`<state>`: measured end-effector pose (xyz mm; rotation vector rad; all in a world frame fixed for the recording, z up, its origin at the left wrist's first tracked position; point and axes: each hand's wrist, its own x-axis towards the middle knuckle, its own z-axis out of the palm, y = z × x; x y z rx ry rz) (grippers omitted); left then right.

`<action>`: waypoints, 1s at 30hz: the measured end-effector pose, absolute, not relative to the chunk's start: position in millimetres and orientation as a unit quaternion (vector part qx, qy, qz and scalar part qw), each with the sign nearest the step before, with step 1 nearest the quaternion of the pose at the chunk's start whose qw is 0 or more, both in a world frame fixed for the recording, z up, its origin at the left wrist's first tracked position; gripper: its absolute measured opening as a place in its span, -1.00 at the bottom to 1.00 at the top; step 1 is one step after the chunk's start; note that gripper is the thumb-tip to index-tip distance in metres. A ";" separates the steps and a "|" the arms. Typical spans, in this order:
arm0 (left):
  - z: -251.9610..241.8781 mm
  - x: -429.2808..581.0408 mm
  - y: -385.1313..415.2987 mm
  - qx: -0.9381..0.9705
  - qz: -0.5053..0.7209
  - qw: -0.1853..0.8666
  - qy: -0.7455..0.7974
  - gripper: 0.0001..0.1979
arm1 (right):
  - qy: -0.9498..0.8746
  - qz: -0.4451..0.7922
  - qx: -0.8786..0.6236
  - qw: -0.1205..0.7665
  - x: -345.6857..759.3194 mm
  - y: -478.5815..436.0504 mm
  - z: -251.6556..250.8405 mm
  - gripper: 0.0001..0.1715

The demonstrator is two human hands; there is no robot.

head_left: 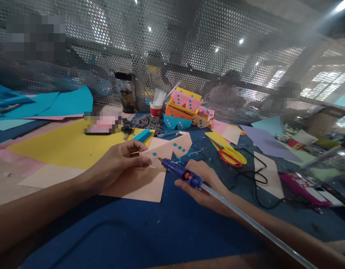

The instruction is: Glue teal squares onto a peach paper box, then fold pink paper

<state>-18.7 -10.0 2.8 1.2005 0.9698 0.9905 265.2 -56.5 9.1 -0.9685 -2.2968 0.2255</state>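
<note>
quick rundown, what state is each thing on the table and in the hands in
left hand: closed on the peach strip
right hand: closed around the glue gun
peach strip: folded, dotted with blue squares
glue gun: held, tip towards the strip
glue stick: sticking out of the gun's back
bottle: upright, lid on, part filled
cup: upright
string: loosely heaped

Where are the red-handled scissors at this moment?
In the head view, the red-handled scissors lie right of centre, beyond the right hand, partly over yellow paper.
</note>
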 end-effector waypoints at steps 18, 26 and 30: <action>0.5 -21.1 -8.1 0.531 0.425 0.594 0.430 -0.64 | -0.872 0.061 -0.379 0.304 265.6 -57.4 11.1 -0.59; 0.7 -20.3 -9.2 0.520 0.426 0.601 0.432 -0.62 | -0.873 0.049 -0.380 0.300 265.1 -57.5 11.3 -0.59; 0.1 -20.3 -9.1 0.521 0.427 0.606 0.424 -0.64 | -0.876 0.057 -0.371 0.303 265.4 -57.2 10.8 -0.57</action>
